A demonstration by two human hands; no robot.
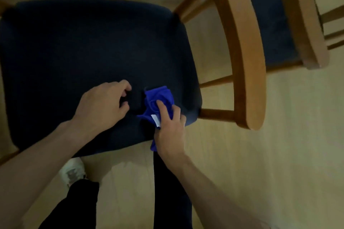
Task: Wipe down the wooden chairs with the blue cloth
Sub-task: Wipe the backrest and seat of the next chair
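A wooden chair fills the view from above; its dark navy seat cushion [83,57] is in front of me and its curved wooden backrest [242,46] stands at the right. The blue cloth [158,98], crumpled and with a white tag, lies on the seat's near right corner. My right hand [170,132] holds the cloth against the cushion, index finger stretched over it, and part of the cloth hangs below my palm. My left hand [104,106] rests on the seat just left of the cloth with curled fingers; whether they pinch anything dark there is unclear.
A second wooden chair [305,24] with a dark seat stands at the upper right, close behind the first one's backrest. Light wooden floor [270,154] spreads to the right. My legs in dark trousers and a white shoe [72,173] are below the seat's front edge.
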